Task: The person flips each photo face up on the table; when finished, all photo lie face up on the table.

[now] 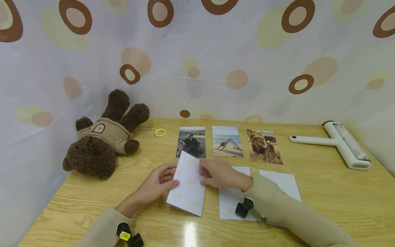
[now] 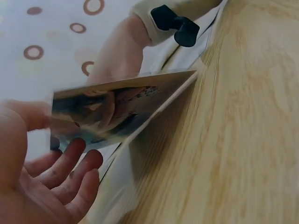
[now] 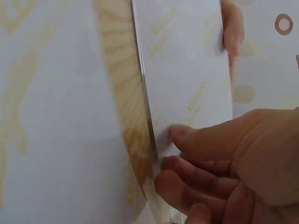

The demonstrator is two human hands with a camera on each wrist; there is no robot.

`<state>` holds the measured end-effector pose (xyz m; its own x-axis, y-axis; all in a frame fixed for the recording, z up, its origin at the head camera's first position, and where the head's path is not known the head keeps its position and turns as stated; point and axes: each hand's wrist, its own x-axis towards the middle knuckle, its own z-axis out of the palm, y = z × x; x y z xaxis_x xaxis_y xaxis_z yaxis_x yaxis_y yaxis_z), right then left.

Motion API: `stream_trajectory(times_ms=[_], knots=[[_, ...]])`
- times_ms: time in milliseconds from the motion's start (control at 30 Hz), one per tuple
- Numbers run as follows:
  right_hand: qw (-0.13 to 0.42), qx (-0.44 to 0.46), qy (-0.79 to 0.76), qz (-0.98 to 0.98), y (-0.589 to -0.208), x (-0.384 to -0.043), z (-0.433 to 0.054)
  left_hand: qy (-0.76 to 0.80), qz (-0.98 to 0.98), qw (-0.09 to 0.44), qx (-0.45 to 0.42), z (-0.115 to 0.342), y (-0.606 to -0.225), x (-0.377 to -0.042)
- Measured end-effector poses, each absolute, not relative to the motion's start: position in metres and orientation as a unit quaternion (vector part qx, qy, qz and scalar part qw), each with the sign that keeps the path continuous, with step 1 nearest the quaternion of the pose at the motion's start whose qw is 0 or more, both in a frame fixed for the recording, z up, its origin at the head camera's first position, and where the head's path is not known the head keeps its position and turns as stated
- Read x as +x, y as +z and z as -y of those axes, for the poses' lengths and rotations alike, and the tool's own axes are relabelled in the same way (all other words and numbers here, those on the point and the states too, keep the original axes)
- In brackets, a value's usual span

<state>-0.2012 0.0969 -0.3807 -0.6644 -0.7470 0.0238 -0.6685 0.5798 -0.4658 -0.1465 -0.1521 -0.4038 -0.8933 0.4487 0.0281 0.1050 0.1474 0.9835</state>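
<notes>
A photo print point(image 1: 188, 187) stands tilted above the table, its white back with faint yellow lettering toward the head camera. In the left wrist view its glossy picture side point(image 2: 103, 109) shows, mostly dark and brown. My left hand point(image 1: 158, 181) holds the print by its left edge, thumb at the white back and fingers on the picture side. My right hand point(image 1: 220, 173) pinches the opposite edge; the right wrist view shows the thumb point(image 3: 201, 140) against the white back and curled fingers at the edge. Two more prints lie face down, one point(image 1: 226, 206) partly under my right forearm, another point(image 1: 282, 181) farther right.
Three face-up photos lie behind: a motorcycle rider point(image 1: 192, 139), a person bending on a beach point(image 1: 227, 141) and lions point(image 1: 264, 146). A brown teddy bear point(image 1: 102, 140) and yellow ring point(image 1: 159, 132) are at left. A white handled roller point(image 1: 345, 144) lies right, before a patterned curtain point(image 1: 210, 61).
</notes>
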Motion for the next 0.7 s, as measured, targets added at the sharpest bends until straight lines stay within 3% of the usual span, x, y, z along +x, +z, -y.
stream_trajectory(times_ms=[167, 433, 700], knots=[[0.151, -0.401, -0.323, -0.844, -0.379, -0.203, -0.094, 0.628, -0.725, 0.166, 0.227, 0.148, -0.4, -0.143], [0.249, -0.299, -0.452, -0.803, -0.365, -0.199, -0.089, 0.614, -0.713, 0.191, 0.278, 0.136, -0.391, -0.133], [0.253, -0.262, -0.482, -0.797, -0.362, -0.195, -0.084, 0.583, -0.726, 0.143, 0.335, 0.124, -0.389, -0.129]])
